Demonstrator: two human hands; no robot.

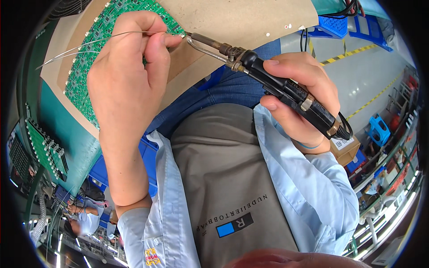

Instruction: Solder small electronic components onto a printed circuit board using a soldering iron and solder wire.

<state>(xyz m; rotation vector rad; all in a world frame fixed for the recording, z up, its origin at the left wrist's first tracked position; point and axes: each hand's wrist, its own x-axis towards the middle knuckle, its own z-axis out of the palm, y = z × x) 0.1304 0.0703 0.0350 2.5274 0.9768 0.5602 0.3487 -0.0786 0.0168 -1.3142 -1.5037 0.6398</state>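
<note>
My left hand (134,67) is closed in a pinch on a thin strand of solder wire (96,41), whose loose loop trails off to the left. Beneath that hand lies a green circuit board panel (82,80), partly covered by my fingers. My right hand (306,91) is wrapped round the black handle of a soldering iron (277,82) with a metal tube alongside its barrel. The iron's tip points left and meets the panel's right edge, close to my left fingertips. Whether the wire touches the tip is too small to tell.
Brown board (250,22) lies under the panel on a teal bench surface (82,156). More green boards (47,145) stand at the left. A blue stool (379,129) and a cardboard box (345,151) are at the right. Another person (85,219) is at the lower left.
</note>
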